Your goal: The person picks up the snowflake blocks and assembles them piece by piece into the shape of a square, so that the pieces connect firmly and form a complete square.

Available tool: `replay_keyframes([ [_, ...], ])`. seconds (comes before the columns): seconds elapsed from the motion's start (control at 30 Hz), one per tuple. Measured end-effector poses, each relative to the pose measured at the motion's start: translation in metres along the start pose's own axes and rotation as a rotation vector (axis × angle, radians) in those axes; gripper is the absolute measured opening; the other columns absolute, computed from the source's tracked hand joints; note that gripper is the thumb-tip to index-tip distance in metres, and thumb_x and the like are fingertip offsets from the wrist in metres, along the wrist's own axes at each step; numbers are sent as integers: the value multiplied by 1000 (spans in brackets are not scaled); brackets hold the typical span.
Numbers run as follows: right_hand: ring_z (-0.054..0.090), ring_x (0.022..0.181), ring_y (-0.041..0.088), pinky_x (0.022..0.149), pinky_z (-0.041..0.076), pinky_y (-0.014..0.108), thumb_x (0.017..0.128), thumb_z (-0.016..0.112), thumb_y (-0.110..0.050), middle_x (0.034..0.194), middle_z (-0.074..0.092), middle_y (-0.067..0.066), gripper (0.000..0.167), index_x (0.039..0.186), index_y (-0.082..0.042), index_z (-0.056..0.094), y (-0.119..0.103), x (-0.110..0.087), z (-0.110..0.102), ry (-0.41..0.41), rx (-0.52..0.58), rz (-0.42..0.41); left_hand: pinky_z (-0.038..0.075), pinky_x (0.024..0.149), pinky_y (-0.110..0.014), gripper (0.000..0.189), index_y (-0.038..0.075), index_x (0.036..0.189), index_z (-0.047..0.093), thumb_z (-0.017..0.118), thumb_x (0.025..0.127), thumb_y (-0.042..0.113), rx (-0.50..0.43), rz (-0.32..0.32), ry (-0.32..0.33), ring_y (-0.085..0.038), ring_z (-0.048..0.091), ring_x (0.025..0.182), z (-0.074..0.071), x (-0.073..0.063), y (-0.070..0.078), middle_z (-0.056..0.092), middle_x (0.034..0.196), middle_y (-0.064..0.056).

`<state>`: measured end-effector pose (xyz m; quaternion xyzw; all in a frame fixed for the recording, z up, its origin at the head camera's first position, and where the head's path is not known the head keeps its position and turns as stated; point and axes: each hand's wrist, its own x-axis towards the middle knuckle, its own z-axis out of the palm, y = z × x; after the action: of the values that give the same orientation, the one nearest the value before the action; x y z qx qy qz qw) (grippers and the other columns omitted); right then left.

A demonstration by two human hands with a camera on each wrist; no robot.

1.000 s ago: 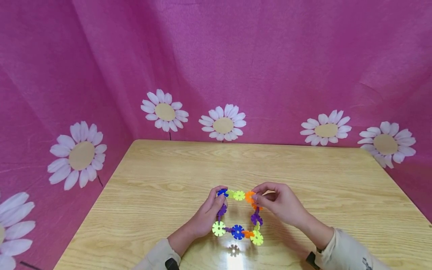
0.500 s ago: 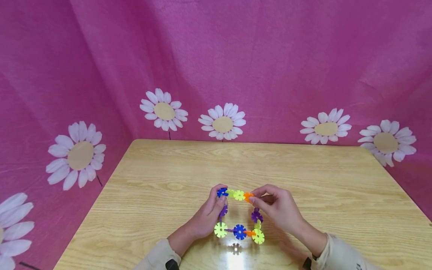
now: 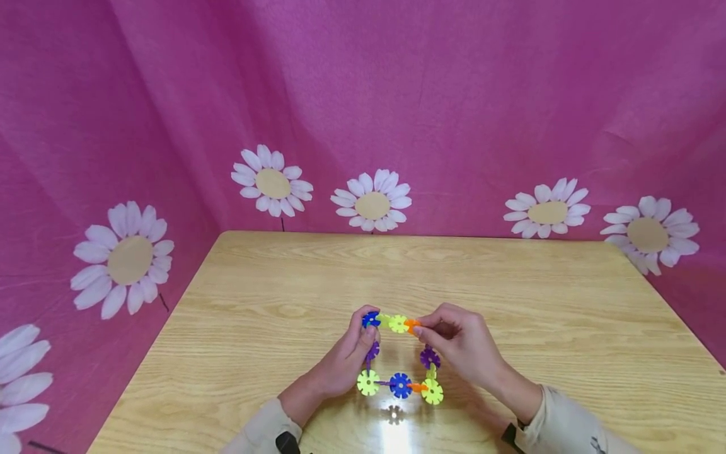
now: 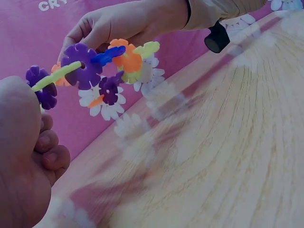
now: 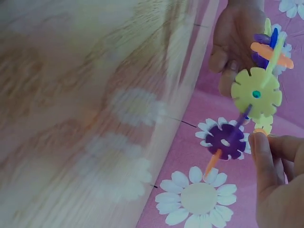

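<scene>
A chain of notched plastic snowflake discs, bent into a rough square, hangs between my two hands above the table. My left hand grips its upper left corner, thumb over a blue disc. At the upper right, my right hand pinches an orange disc between thumb and fingertips. Along the lower side sit a yellow-green disc and another blue disc. In the right wrist view, a second orange disc sticks out from a purple disc, apart from the pinching fingers; the head view hides it.
The wooden table spreads under both forearms, with a bright glare and a dark notched shape near its front edge. A pink curtain with printed white daisies stands behind and at the sides.
My right hand has shifted slightly left, still pinching the orange disc. The second orange disc, visible below it earlier, is now hidden behind the fingers. My left hand keeps its grip.
</scene>
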<state>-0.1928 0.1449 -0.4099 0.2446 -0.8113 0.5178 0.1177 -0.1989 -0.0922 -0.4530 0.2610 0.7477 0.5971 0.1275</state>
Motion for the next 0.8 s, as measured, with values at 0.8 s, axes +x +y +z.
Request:
replay_keyframes([
  [0.8,62,71,14,68,58,28,104,53,-36,83,66,4,45,109,8,64,9,-8,-16,-200,234,761,39,63,-19,43,7,146,26,20,112,32,-126,-12,108,-9,41,68,7,2,-1,44,88,-3],
])
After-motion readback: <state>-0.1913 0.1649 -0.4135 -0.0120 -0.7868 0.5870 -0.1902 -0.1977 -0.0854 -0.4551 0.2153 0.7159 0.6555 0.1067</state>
